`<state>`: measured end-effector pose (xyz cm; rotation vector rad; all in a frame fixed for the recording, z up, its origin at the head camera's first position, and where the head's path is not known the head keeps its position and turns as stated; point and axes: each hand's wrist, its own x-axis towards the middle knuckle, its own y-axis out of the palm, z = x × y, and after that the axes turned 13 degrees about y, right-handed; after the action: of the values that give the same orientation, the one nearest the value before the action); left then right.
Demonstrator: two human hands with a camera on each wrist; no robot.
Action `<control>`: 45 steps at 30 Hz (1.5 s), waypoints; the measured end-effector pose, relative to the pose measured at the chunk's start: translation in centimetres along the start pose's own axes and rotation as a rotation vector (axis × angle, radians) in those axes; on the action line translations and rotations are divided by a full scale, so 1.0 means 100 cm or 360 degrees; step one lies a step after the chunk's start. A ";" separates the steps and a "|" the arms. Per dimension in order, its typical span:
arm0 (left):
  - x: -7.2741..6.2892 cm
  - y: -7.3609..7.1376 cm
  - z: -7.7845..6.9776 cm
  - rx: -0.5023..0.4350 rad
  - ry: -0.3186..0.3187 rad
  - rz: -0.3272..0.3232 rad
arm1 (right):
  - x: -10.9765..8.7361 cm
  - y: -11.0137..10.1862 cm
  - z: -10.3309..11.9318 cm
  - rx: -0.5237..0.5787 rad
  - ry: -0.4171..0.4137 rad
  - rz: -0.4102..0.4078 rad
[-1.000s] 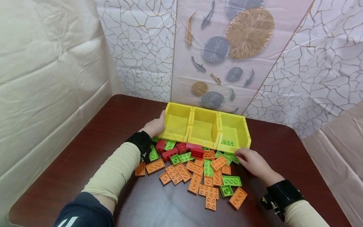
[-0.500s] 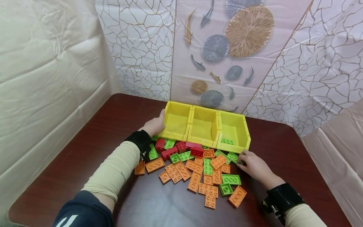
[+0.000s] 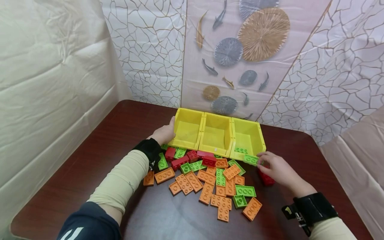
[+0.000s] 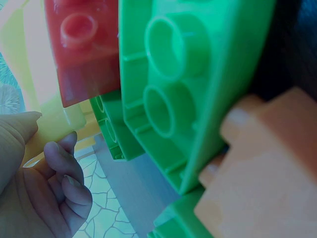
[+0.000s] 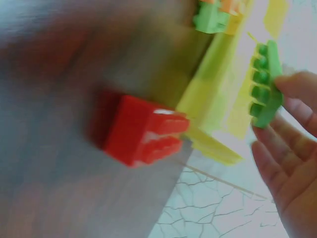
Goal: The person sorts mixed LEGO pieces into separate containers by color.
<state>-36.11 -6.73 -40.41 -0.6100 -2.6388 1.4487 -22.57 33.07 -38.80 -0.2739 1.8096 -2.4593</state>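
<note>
A yellow three-compartment bin (image 3: 215, 135) stands at the back of the table. My left hand (image 3: 163, 134) grips its left end wall, thumb above and fingers curled beneath, as the left wrist view shows on the yellow edge (image 4: 59, 119). At the bin's front right corner my right hand (image 3: 277, 168) pinches a green building brick (image 3: 250, 159) between thumb and fingers. That green brick (image 5: 267, 87) has a row of studs showing in the right wrist view. Inside the right compartment lies another green brick (image 3: 241, 150). A red brick (image 3: 266, 177) sits on the table beneath my right hand.
Loose bricks spread in front of the bin: red ones (image 3: 180, 162) near its left front, orange ones (image 3: 206, 192) nearer me and green ones (image 3: 245, 191) among them. The dark wooden table (image 3: 90, 160) meets a patterned cloth backdrop (image 3: 150, 60) behind.
My right hand has picked up a green brick from in front of the bin and raised it to the right compartment's front rim. The red brick beneath now shows. My left hand keeps its place.
</note>
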 end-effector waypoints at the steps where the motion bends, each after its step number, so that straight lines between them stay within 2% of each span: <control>1: 0.000 0.000 0.000 -0.0014 -0.0013 -0.0005 | 0.004 -0.002 0.001 0.0007 0.0008 -0.0037; 5: 0.001 0.002 0.002 -0.0023 -0.0028 0.0000 | 0.022 -0.003 0.006 -0.0012 0.0074 -0.0120; 8: 0.001 0.004 0.002 0.0033 0.0014 0.0017 | 0.036 0.002 0.006 -0.0060 0.0116 -0.0144; 12: 0.002 0.006 0.002 0.0064 0.0025 0.0014 | 0.056 0.011 0.007 -0.0163 0.0112 -0.0179; 18: 0.004 0.008 0.000 0.0047 0.0014 -0.0004 | 0.078 0.026 0.007 -0.0268 0.0236 -0.0116; 22: 0.004 0.009 -0.001 0.0043 0.0015 0.0006 | 0.082 0.031 0.005 -0.0305 0.0266 -0.0025; 30: 0.002 0.007 -0.003 0.0050 0.0006 -0.0011 | 0.088 0.030 0.005 -0.0368 0.0150 0.0096; 34: 0.003 0.007 -0.001 0.0053 0.0001 0.0000 | 0.091 0.033 0.005 -0.0405 0.0145 0.0179; 39: 0.004 0.005 0.000 0.0045 0.0005 -0.0009 | 0.091 0.037 0.006 -0.0425 0.0124 0.0170; 45: 0.004 0.004 0.002 0.0029 -0.0011 -0.0018 | 0.086 0.039 0.008 -0.0305 0.0125 0.0146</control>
<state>-36.41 -6.59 -40.91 -0.5884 -2.6269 1.4723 -31.02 29.70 -41.41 -0.1035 2.0443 -2.2691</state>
